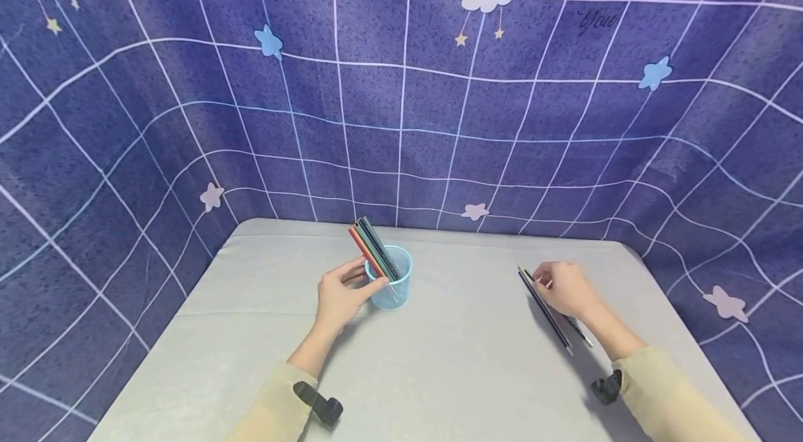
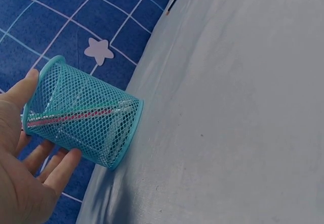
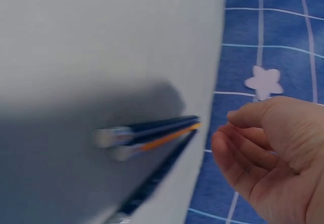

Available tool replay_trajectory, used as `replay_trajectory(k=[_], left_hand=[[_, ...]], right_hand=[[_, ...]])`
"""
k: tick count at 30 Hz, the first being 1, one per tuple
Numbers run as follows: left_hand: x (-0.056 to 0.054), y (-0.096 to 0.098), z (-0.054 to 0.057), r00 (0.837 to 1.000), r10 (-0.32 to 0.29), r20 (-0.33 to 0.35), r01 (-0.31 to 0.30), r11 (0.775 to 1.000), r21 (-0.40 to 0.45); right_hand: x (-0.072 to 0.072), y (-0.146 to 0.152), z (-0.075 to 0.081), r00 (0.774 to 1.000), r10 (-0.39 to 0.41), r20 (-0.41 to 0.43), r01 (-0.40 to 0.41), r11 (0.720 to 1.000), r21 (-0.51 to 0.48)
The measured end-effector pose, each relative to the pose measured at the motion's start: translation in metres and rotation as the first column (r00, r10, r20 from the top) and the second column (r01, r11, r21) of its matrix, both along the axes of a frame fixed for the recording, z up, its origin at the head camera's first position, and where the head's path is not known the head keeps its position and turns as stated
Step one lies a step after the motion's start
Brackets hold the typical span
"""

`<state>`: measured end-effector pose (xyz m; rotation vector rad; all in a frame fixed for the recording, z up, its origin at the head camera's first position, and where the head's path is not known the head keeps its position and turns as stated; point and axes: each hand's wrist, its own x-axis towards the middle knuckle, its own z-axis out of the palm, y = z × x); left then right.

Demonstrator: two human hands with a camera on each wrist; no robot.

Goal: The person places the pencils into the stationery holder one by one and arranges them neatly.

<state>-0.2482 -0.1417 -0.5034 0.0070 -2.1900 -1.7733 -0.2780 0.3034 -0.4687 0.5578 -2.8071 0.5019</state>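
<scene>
My left hand [image 1: 339,299] grips a light blue mesh pencil cup [image 1: 392,298] near its rim, with the thumb on one side and the fingers on the other. Several coloured pencils [image 1: 373,247], red, yellow and dark green among them, lean leftward out of the cup. Through the mesh in the left wrist view, a red pencil [image 2: 76,117] shows inside. My right hand [image 1: 567,288] hovers by the upper ends of several loose pencils [image 1: 546,311] on the table. In the right wrist view its fingers are loosely bent, with a gap between thumb and forefinger [image 3: 225,143].
A pale grey cloth covers the table [image 1: 439,365]. Behind it and at both sides hangs a blue curtain [image 1: 376,93] with grid lines, stars and clouds. Dark wrist cameras sit on both cuffs.
</scene>
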Motion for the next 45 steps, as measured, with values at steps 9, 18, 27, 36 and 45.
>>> replay_trajectory(k=[9,18,27,36,45], left_hand=[[0.000,0.000,0.001,1.000,0.004,0.008,-0.004,1.000,0.001],[0.002,0.000,0.003,1.000,-0.008,0.003,0.008,1.000,-0.001],[0.000,0.000,0.001,1.000,-0.005,0.020,0.005,1.000,0.007],[-0.001,0.000,0.001,1.000,-0.004,0.007,0.004,1.000,0.005],[0.000,-0.001,0.001,1.000,-0.009,0.006,0.009,1.000,0.010]], right_hand=[[0.008,-0.001,-0.019,0.997,-0.017,0.073,0.016,1.000,0.020],[0.013,-0.003,-0.016,0.993,-0.056,0.101,0.048,0.996,0.076],[0.015,-0.009,-0.015,0.990,-0.053,0.128,0.041,0.994,0.097],[0.005,-0.008,0.006,0.996,-0.009,0.094,0.010,1.000,-0.016],[-0.006,-0.020,0.052,0.998,-0.059,-0.002,0.057,0.981,-0.185]])
